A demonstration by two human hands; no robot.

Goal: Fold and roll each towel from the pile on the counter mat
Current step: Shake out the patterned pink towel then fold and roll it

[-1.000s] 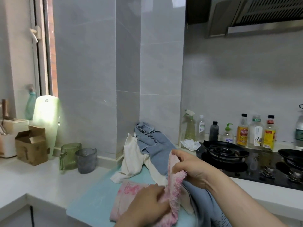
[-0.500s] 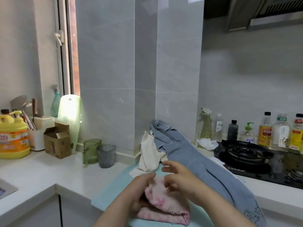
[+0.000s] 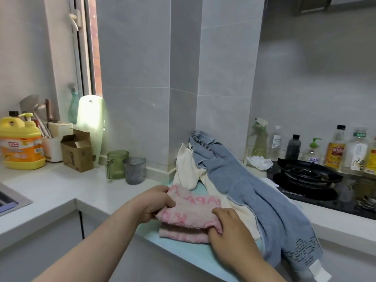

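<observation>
Currently pink towel [image 3: 190, 215], lower centre on mat [image 3: 183, 253], is gripped by left hand [image 3: 154, 202] and right hand [image 3: 227, 231].

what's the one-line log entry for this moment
step: folding pink towel | left hand: grips left edge | right hand: grips right edge | on: mat | waiting: blue towel, cream towel

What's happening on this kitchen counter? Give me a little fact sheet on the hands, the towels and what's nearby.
place: kitchen counter, light blue mat
left hand: grips the left end of the pink towel
right hand: grips its right end, fingers curled round the edge
pink towel: folded in layers on the mat, not rolled yet
waiting: blue towel draped over cream towel
nearby: green cup, grey cup, gas stove
</observation>
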